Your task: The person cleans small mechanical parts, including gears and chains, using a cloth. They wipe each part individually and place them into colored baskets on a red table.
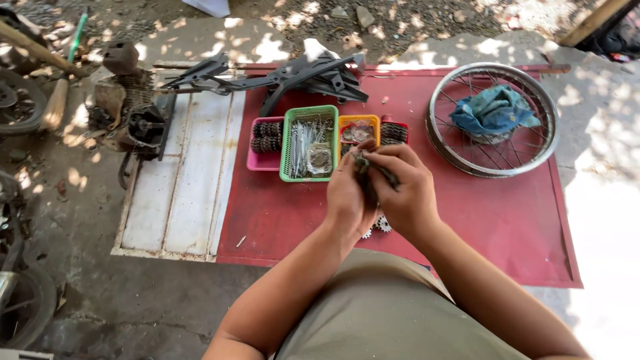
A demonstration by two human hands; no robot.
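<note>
Small dark metal part (365, 167) pinched between both hands, left hand (348, 197) and right hand (403, 193) closed on it; a slip could drop it among sprockets (377, 227) on red mat (493, 213).

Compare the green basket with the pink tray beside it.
The green basket is larger and reaches nearer the person; the pink tray is smaller, to its left. The green basket has slotted walls and holds thin silver metal rods; the pink tray holds dark, toothed, gear-like parts in rows. Both are rectangular plastic containers standing side by side on the red mat, beyond the person's hands.
</note>
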